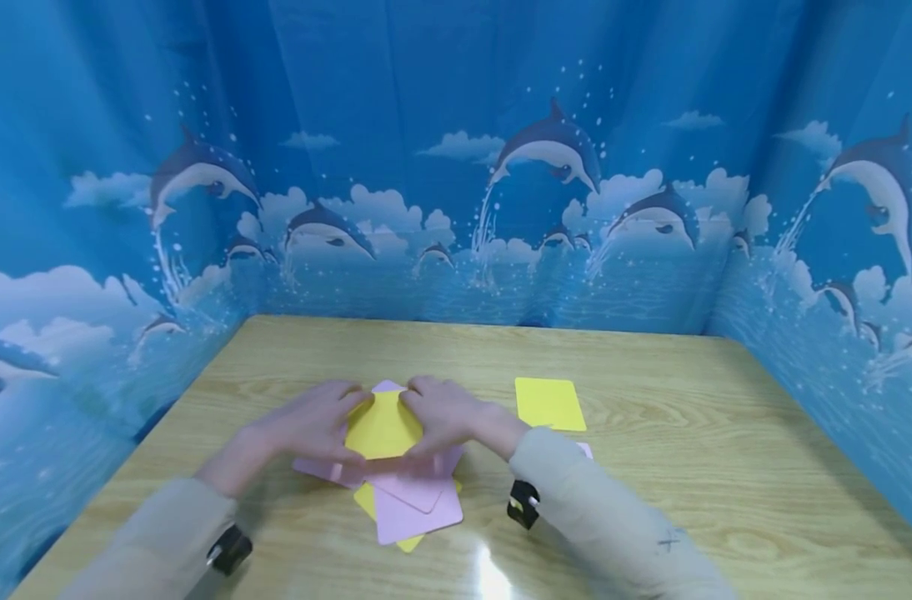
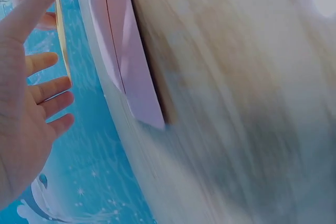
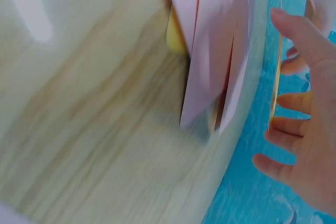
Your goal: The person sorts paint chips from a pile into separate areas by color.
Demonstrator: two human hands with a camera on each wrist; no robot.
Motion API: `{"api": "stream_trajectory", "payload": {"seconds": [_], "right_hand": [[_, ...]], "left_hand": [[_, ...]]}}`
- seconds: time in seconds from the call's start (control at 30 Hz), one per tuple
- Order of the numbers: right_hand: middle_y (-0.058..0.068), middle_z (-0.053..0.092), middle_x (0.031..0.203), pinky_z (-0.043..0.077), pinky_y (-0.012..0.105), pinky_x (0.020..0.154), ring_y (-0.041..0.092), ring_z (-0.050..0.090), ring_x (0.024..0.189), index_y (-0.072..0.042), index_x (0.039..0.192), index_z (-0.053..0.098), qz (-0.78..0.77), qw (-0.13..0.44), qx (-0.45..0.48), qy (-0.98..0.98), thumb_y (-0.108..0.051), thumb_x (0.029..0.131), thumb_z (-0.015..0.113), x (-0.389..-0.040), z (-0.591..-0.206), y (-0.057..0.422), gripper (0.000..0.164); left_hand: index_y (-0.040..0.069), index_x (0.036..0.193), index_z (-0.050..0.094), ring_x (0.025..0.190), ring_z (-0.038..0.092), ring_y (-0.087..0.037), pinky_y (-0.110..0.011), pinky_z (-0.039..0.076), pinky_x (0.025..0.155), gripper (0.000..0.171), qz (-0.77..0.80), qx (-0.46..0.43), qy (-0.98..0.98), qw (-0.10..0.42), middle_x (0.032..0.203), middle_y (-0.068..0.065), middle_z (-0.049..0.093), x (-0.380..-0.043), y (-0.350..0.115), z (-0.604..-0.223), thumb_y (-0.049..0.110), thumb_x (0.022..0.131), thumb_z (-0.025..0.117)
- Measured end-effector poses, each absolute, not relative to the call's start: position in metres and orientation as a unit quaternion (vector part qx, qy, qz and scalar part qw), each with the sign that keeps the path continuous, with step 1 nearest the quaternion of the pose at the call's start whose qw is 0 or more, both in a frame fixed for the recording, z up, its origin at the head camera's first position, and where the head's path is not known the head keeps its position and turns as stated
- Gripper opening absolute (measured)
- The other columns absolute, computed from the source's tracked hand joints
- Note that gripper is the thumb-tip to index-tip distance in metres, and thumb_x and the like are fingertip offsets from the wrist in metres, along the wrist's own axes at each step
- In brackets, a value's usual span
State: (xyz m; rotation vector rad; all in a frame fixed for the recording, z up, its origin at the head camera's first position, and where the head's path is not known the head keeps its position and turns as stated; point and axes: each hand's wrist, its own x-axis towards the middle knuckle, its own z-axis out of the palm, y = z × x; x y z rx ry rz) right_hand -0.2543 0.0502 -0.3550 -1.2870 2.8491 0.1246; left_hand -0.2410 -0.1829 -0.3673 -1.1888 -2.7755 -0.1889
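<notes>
Between both hands, a yellow square card [image 1: 383, 427] is held raised over a loose pile. My left hand [image 1: 317, 421] grips its left edge, thumb at the near corner and fingers at the far side. On the opposite edge, my right hand [image 1: 447, 412] holds it the same way. Seen edge-on in the right wrist view, the card is a thin yellow line [image 3: 277, 77] well above the pile. Below lie several overlapping pink cards [image 1: 418, 521], turned at different angles. Corners of a yellow card [image 1: 366, 498] stick out from under them.
Right of the pile, another yellow card [image 1: 549, 404] lies flat on the wooden table [image 1: 696, 467]. A pink corner [image 1: 584, 450] shows near it, mostly hidden by the right sleeve [image 1: 613, 508]. A blue dolphin-print curtain [image 1: 456, 167] surrounds the table's back and sides.
</notes>
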Motion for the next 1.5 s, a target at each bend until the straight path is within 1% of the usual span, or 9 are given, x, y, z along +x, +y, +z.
{"api": "stream_trajectory", "payload": {"seconds": [0.13,0.3,0.43,0.57,0.83,1.03,1.17,1.33,1.5], "right_hand": [[0.011,0.045,0.13,0.043,0.039,0.089,0.022,0.044,0.114,-0.007,0.13,0.048,0.03,0.006,-0.416,0.909,-0.062,0.07,0.065,-0.258,-0.351,0.066,0.083],[0.013,0.043,0.132,0.04,0.04,0.094,0.024,0.042,0.118,-0.006,0.131,0.048,0.011,0.006,-0.411,0.912,-0.061,0.07,0.066,-0.262,-0.35,0.085,0.084],[0.014,0.041,0.135,0.038,0.04,0.098,0.026,0.041,0.121,-0.004,0.131,0.046,0.002,0.003,-0.404,0.915,-0.06,0.069,0.068,-0.263,-0.351,0.099,0.087],[0.015,0.041,0.135,0.039,0.04,0.097,0.026,0.041,0.121,-0.003,0.13,0.046,-0.013,0.004,-0.396,0.918,-0.057,0.067,0.071,-0.263,-0.351,0.113,0.088],[0.017,0.041,0.134,0.04,0.04,0.096,0.028,0.041,0.121,0.0,0.126,0.047,-0.042,-0.002,-0.377,0.925,-0.058,0.066,0.073,-0.262,-0.35,0.146,0.088],[0.019,0.039,0.136,0.039,0.041,0.097,0.031,0.041,0.122,0.0,0.127,0.047,-0.057,0.011,-0.354,0.934,-0.058,0.068,0.071,-0.261,-0.354,0.168,0.087],[0.019,0.037,0.139,0.037,0.045,0.098,0.034,0.039,0.124,-0.001,0.13,0.045,-0.076,0.027,-0.324,0.943,-0.057,0.069,0.072,-0.26,-0.354,0.182,0.087],[0.019,0.038,0.138,0.037,0.045,0.099,0.034,0.04,0.124,-0.001,0.13,0.045,-0.097,0.035,-0.298,0.949,-0.051,0.069,0.074,-0.261,-0.351,0.198,0.084],[0.017,0.042,0.134,0.039,0.043,0.097,0.031,0.044,0.119,0.001,0.129,0.045,-0.106,0.035,-0.294,0.949,-0.048,0.069,0.075,-0.263,-0.353,0.213,0.083]], "left_hand": [[-0.001,0.122,0.051,0.105,0.05,-0.027,-0.041,0.045,0.088,0.084,-0.065,-0.407,-0.909,0.065,0.116,-0.014,0.052,-0.245,-0.171,-0.363,0.055,0.063,0.076],[-0.003,0.118,0.053,0.102,0.052,-0.027,-0.039,0.045,0.087,0.082,-0.059,-0.423,-0.901,0.075,0.114,-0.015,0.053,-0.251,-0.154,-0.36,0.053,0.063,0.076],[-0.002,0.112,0.055,0.096,0.052,-0.023,-0.036,0.045,0.084,0.076,-0.051,-0.42,-0.903,0.073,0.11,-0.013,0.053,-0.255,-0.14,-0.359,0.054,0.064,0.074],[0.0,0.11,0.057,0.091,0.05,-0.02,-0.033,0.045,0.078,0.073,-0.05,-0.417,-0.905,0.068,0.108,-0.011,0.053,-0.258,-0.125,-0.358,0.054,0.064,0.074],[0.003,0.116,0.056,0.095,0.048,-0.017,-0.029,0.045,0.079,0.074,-0.059,-0.416,-0.907,0.039,0.115,-0.01,0.052,-0.267,-0.094,-0.356,0.056,0.067,0.072],[0.003,0.12,0.054,0.103,0.047,-0.019,-0.03,0.043,0.086,0.079,-0.065,-0.424,-0.903,0.025,0.121,-0.012,0.049,-0.276,-0.072,-0.357,0.06,0.067,0.07],[0.003,0.121,0.053,0.106,0.047,-0.021,-0.032,0.042,0.089,0.08,-0.067,-0.428,-0.901,0.019,0.123,-0.013,0.048,-0.281,-0.058,-0.359,0.06,0.068,0.069],[0.003,0.124,0.052,0.111,0.045,-0.023,-0.034,0.04,0.094,0.08,-0.076,-0.417,-0.906,0.007,0.125,-0.012,0.047,-0.285,-0.041,-0.357,0.06,0.07,0.069],[0.003,0.123,0.053,0.108,0.047,-0.022,-0.033,0.04,0.093,0.079,-0.065,-0.429,-0.901,0.018,0.121,-0.012,0.049,-0.291,-0.025,-0.358,0.06,0.07,0.069]]}}
